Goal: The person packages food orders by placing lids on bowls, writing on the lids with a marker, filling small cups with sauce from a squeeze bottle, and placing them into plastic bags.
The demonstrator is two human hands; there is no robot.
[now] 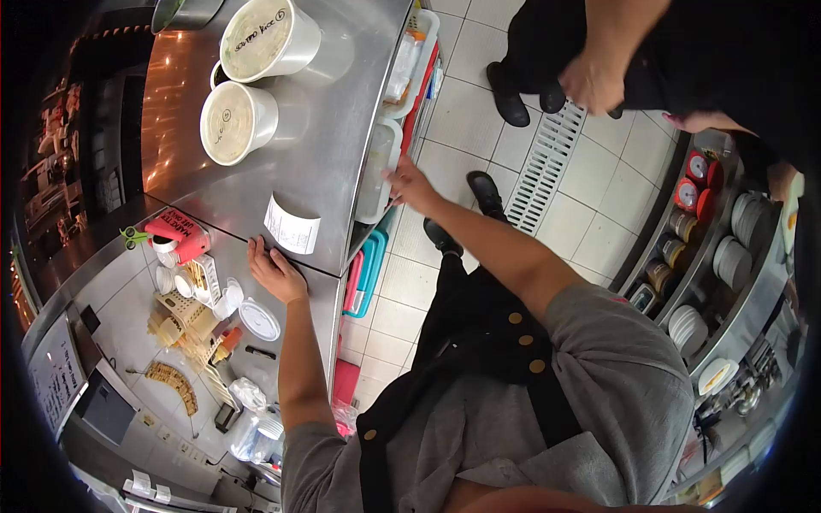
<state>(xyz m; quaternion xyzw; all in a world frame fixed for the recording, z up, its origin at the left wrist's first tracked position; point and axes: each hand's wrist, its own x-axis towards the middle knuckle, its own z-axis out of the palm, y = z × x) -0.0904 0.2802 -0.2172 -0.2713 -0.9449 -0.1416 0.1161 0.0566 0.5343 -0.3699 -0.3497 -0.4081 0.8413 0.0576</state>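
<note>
My left hand (275, 270) lies on the steel counter (329, 111) with its fingers stretched out flat, holding nothing. Just beyond its fingertips is a curled printed paper receipt (292, 226). My right hand (410, 185) is at the counter's edge, its fingers closed at the rim of a translucent white plastic bin (392, 141) on the shelf below. Part of that bin is hidden under the countertop. Farther up the counter stand two lidded white tubs, a larger tub (267, 41) with black handwriting on its lid and a smaller tub (239, 123).
Another person's hand (593, 83) and dark shoes are at the upper right, by a floor drain grate (546, 162). A second white bin (419, 64) sits on the undershelf. Plates (732, 262) and jars fill the right-hand shelves. A red container (181, 235) and green-handled scissors (132, 238) stand left.
</note>
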